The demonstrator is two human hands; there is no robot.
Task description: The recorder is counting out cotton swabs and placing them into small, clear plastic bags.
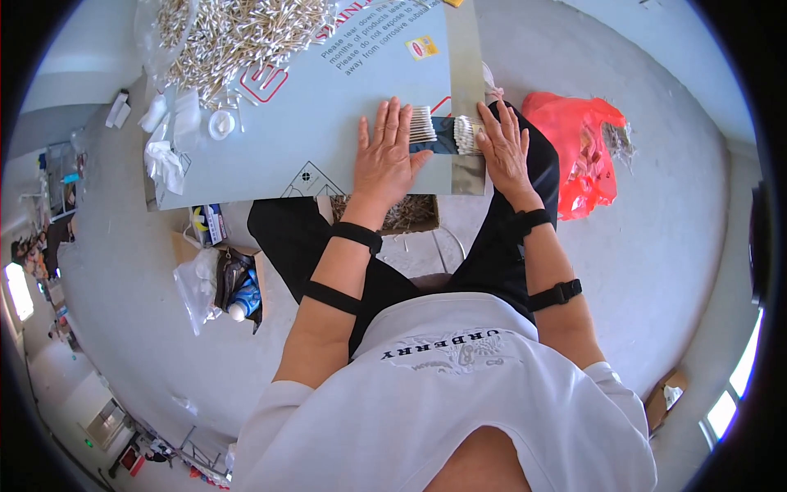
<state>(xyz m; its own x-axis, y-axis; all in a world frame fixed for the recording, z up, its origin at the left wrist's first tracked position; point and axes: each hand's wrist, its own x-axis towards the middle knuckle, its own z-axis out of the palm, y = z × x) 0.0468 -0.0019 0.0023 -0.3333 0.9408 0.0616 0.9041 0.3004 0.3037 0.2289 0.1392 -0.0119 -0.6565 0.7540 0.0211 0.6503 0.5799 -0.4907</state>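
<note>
Near the front right corner of the table [328, 115], my left hand [384, 156] lies flat with its fingers stretched forward and its thumb pointing right. Beside it is a row of cotton swabs [421, 125], laid side by side. A dark strip [443, 135] lies between this row and a second bundle of cotton swabs [464, 135], whose white tips show. My right hand [507, 156] rests at the table's right edge, fingers extended, its thumb against or close beside that bundle. Parts of both swab groups are hidden by my hands.
A large pile of loose cotton swabs [238, 41] covers the far left, with a small round white container [220, 124] nearby. Crumpled white tissue [166, 166] sits at the left edge. A red plastic bag [574, 152] stands right; an open box [422, 215] is below the table.
</note>
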